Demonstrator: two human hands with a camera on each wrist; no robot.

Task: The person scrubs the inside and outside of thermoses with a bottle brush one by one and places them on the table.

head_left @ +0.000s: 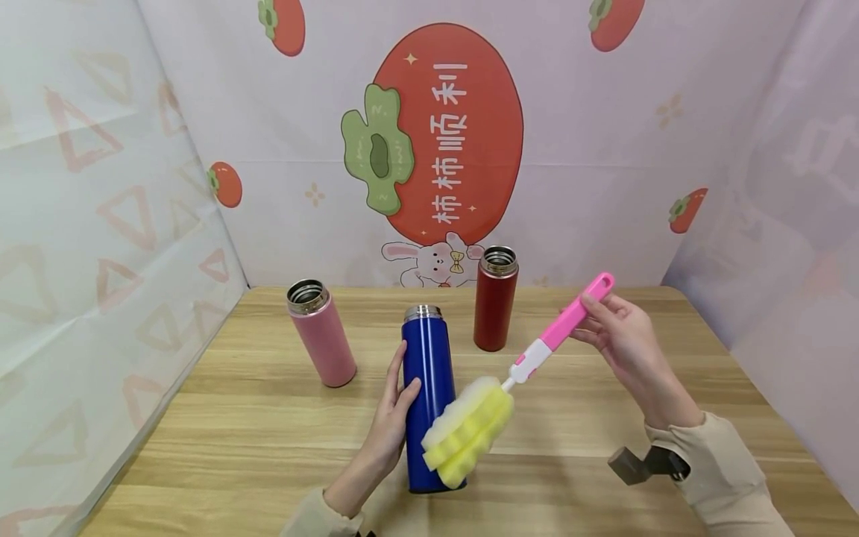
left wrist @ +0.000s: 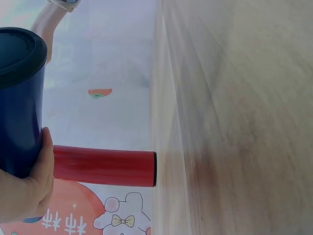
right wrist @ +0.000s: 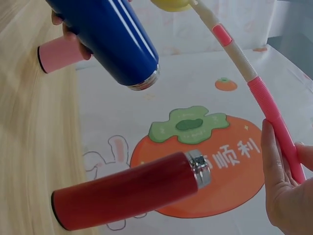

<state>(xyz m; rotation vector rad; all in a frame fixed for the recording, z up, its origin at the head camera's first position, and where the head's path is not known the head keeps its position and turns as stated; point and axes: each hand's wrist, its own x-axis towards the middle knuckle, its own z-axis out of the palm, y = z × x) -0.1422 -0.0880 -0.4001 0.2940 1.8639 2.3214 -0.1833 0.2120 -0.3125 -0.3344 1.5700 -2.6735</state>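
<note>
My left hand (head_left: pixel 385 425) grips a blue bottle (head_left: pixel 427 365) around its side and holds it tilted above the table. Its steel neck points away from me, and the dark base (left wrist: pixel 19 56) shows in the left wrist view. In my right hand (head_left: pixel 627 335) I pinch the pink handle of a bottle brush (head_left: pixel 567 321) near its looped end. The yellow and white sponge head (head_left: pixel 470 432) hangs in front of the lower part of the blue bottle in the head view; whether they touch I cannot tell.
A pink bottle (head_left: pixel 323 339) without a lid stands at the left on the wooden table (head_left: pixel 241 447). Farther back, a lidless dark red bottle (head_left: pixel 495 309) stands upright, between the blue bottle and my right hand. Printed cloth (head_left: pixel 570 201) encloses the table's back and sides.
</note>
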